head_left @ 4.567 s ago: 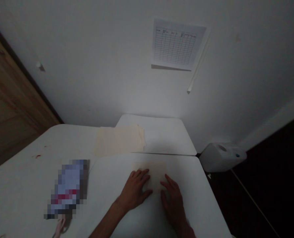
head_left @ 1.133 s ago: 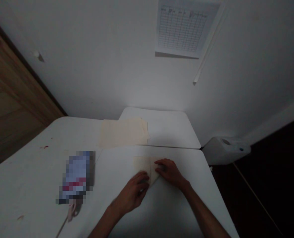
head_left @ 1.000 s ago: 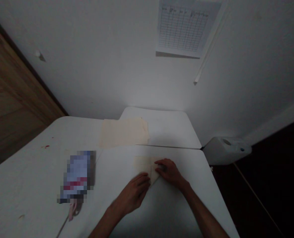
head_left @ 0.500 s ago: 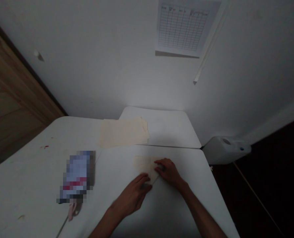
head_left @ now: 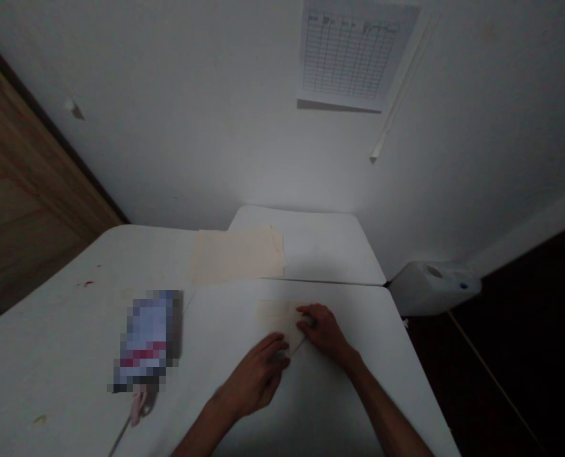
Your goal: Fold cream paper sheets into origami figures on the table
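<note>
A sheet of cream paper (head_left: 275, 316) lies on the near white table (head_left: 358, 393), with one corner folded over into a diagonal flap. My right hand (head_left: 324, 330) rests on the fold with its fingers curled over the paper. My left hand (head_left: 256, 379) lies just below, its fingertips at the paper's lower edge. Its fingers are together and hold nothing. Part of the sheet is hidden under my right hand.
A pile of cream paper sheets (head_left: 237, 254) lies across the join with a second white table (head_left: 320, 247). A pixelated blue-and-red packet (head_left: 145, 339) with a pink loop (head_left: 138, 406) lies to the left. A white plastic container (head_left: 432, 289) stands beyond the right table edge.
The sheet, flat under both spread hands earlier, now has a folded diagonal flap. My right hand has moved up onto the fold, and my left hand has shifted to the lower edge.
</note>
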`<action>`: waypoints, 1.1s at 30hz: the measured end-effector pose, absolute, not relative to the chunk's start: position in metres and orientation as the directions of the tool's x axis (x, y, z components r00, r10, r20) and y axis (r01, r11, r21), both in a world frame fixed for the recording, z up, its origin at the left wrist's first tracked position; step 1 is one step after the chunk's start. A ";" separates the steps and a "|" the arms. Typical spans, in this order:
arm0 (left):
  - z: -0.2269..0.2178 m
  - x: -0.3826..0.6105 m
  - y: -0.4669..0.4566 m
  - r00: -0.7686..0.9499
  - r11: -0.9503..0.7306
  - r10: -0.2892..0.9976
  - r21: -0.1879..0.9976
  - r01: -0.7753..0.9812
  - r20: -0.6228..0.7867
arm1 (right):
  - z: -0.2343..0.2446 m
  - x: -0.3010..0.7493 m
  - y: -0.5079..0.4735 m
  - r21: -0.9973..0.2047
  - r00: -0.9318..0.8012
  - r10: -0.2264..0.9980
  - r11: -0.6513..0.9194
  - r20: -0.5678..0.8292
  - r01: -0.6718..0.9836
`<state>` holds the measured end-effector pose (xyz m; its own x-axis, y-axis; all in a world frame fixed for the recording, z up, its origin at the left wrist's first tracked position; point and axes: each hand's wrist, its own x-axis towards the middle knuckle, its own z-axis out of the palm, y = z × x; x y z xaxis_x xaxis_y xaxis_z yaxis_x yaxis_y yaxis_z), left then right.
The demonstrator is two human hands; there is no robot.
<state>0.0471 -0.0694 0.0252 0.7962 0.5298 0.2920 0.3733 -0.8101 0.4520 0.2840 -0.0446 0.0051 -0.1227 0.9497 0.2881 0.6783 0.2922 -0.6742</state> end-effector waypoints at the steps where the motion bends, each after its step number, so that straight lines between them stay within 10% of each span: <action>1: 0.025 0.048 -0.069 0.789 -0.809 0.533 0.458 0.370 0.306 | 0.005 0.284 -0.045 -0.677 -0.117 0.951 0.288 0.287 0.678; 33: 0.025 0.070 -0.043 0.719 -0.729 0.639 0.514 0.453 0.273 | 0.009 0.280 -0.044 -0.696 -0.067 0.960 0.245 0.273 0.675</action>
<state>0.0698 -0.0427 0.0254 0.7188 0.6393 0.2731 0.4525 -0.7286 0.5142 0.2798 -0.0440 0.0086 -0.0672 0.9597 0.2729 0.6748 0.2452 -0.6961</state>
